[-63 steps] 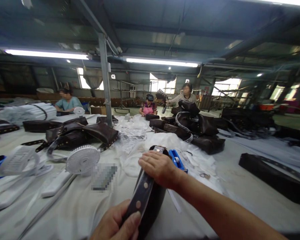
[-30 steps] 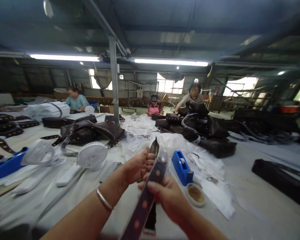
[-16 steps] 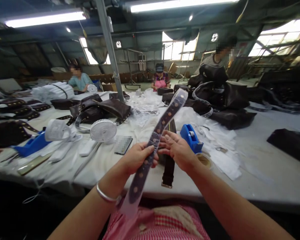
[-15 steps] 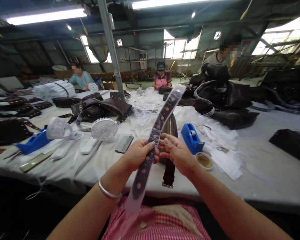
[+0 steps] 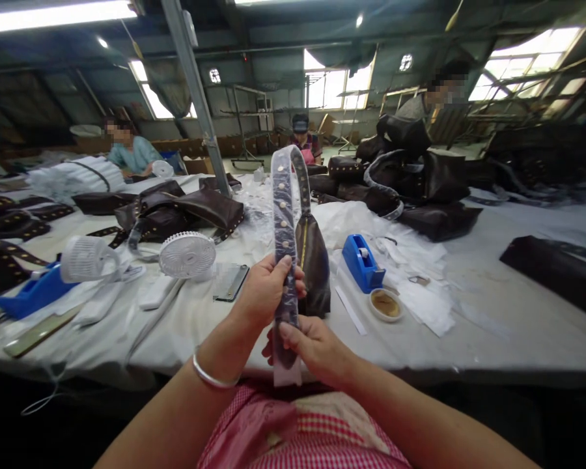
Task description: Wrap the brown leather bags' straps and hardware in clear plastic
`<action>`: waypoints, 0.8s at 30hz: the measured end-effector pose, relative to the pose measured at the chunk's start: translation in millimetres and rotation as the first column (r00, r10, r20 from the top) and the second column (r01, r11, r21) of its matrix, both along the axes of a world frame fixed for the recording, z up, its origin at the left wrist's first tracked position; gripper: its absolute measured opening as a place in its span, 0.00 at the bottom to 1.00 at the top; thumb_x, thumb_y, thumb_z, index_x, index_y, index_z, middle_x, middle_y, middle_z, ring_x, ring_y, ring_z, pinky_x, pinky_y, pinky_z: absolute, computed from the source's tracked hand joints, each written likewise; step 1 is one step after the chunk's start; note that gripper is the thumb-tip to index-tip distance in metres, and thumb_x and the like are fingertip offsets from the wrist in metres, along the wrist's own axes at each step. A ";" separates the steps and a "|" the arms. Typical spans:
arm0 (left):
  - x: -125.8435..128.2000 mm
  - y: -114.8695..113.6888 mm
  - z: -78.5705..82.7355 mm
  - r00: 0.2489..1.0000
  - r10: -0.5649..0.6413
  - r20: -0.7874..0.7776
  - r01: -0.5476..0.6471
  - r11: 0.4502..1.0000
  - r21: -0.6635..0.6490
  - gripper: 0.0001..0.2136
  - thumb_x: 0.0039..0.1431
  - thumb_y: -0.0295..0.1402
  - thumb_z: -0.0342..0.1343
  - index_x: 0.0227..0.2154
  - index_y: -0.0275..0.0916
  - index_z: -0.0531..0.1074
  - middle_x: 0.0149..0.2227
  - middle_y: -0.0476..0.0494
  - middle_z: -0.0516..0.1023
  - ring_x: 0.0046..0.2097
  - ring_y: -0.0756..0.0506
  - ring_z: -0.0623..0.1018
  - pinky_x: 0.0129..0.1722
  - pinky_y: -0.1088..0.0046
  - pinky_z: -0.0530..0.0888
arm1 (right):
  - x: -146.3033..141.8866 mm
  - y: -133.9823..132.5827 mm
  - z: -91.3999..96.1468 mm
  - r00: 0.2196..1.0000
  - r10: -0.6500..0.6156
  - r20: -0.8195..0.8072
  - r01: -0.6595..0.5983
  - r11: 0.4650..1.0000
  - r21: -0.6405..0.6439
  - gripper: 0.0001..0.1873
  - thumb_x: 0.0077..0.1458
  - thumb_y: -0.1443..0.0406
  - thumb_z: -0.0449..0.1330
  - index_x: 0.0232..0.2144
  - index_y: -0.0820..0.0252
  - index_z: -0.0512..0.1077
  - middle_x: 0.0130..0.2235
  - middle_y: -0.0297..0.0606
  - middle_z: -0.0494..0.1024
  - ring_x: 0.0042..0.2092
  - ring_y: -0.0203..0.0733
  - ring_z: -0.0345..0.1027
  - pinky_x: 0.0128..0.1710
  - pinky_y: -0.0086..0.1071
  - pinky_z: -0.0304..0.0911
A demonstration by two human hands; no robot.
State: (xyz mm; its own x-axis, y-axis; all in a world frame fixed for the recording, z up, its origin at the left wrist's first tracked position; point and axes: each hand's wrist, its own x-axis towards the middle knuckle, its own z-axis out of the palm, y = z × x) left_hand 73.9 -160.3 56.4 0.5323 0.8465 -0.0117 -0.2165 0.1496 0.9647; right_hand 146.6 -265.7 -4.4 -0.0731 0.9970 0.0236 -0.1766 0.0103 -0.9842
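Note:
A dark studded bag strap (image 5: 284, 208), wrapped in clear plastic film, stands up in front of me and loops over at its top. My left hand (image 5: 268, 286) is closed around its middle, thumb on the near face. Lower down, my right hand (image 5: 310, 342) pinches the strap near its end, where loose film hangs past the tip. The far side of the loop runs down to a dark brown bag (image 5: 313, 260) with a gold zipper, lying on the table just behind my hands. Some of my fingers are hidden behind the strap.
On the white-covered table (image 5: 420, 345) are a blue tape dispenser (image 5: 364, 264), a round dish (image 5: 385, 305), a phone (image 5: 232, 283) and a white fan (image 5: 187, 254). Several dark bags (image 5: 185, 208) lie farther back. A metal post (image 5: 200, 98) rises at left. Co-workers sit or stand beyond.
The strap has turned from a slant to nearly upright and now loops over toward the bag. My right hand has moved down to the strap's lower end. The view has shifted slightly right.

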 end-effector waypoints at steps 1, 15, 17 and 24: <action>-6.6 4.2 4.2 0.999 -0.032 -0.020 0.032 0.999 0.018 0.14 0.55 0.42 0.63 0.32 0.36 0.69 0.25 0.50 0.75 0.21 0.52 0.72 0.21 0.76 0.75 | 2.7 -1.9 0.4 0.988 0.011 0.155 -0.025 0.996 0.086 0.23 0.63 0.50 0.53 0.33 0.64 0.75 0.32 0.44 0.80 0.32 0.42 0.74 0.34 0.35 0.66; -40.5 51.4 -95.3 0.754 0.387 -0.531 0.087 0.742 0.665 0.13 0.57 0.32 0.55 0.45 0.34 0.71 0.44 0.33 0.77 0.50 0.36 0.76 0.50 0.57 0.73 | 40.3 -32.8 -68.8 0.674 -0.569 0.472 0.531 0.817 0.226 0.12 0.62 0.59 0.55 0.36 0.60 0.75 0.36 0.41 0.78 0.38 0.45 0.71 0.41 0.36 0.65; -34.1 39.3 -98.9 0.788 0.339 -0.513 0.186 0.664 0.724 0.17 0.59 0.30 0.54 0.51 0.36 0.70 0.51 0.34 0.74 0.55 0.39 0.73 0.55 0.59 0.71 | 41.9 -33.1 -71.7 0.692 -0.551 0.466 0.534 0.825 0.184 0.13 0.62 0.57 0.56 0.39 0.60 0.74 0.38 0.43 0.78 0.40 0.46 0.71 0.41 0.37 0.66; -15.0 29.2 -90.1 0.752 0.263 -0.604 0.449 0.466 0.762 0.15 0.61 0.25 0.49 0.49 0.37 0.73 0.45 0.35 0.79 0.47 0.39 0.78 0.50 0.60 0.73 | 25.3 -10.6 -76.6 0.931 -0.362 0.056 0.365 0.929 -0.068 0.22 0.55 0.48 0.61 0.39 0.61 0.72 0.33 0.37 0.75 0.33 0.43 0.71 0.33 0.36 0.71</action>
